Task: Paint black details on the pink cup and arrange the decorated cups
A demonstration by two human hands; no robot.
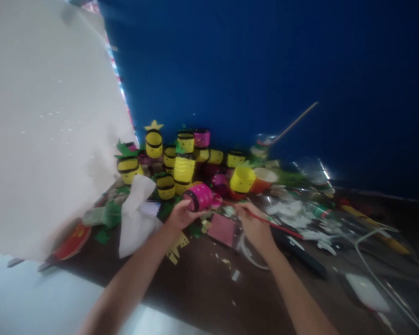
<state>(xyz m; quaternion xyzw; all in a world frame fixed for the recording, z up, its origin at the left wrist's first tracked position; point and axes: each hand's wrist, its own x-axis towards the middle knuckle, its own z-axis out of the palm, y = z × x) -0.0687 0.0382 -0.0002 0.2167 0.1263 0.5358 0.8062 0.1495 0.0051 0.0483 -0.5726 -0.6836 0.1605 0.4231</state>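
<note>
A magenta cup (203,196) with a black band lies on its side in my left hand (182,215), whose fingers are closed round its lower part. To its right, my right hand (253,225) pinches a thin red brush-like stick (275,224). The stick's left end points at the cup's open right end, near a small pink piece there; whether they touch is blurred. Behind the hands stand several yellow cups (184,168) with black bands, some with green or yellow leaf shapes on top.
White cloth (138,218) and a red fan-like item (71,242) are at the left. A pink square (221,229) and yellow scraps (176,246) lie between my arms. Crumpled white tissue (293,214), a dark bar (305,257), cables and a white device (367,291) sit on the right.
</note>
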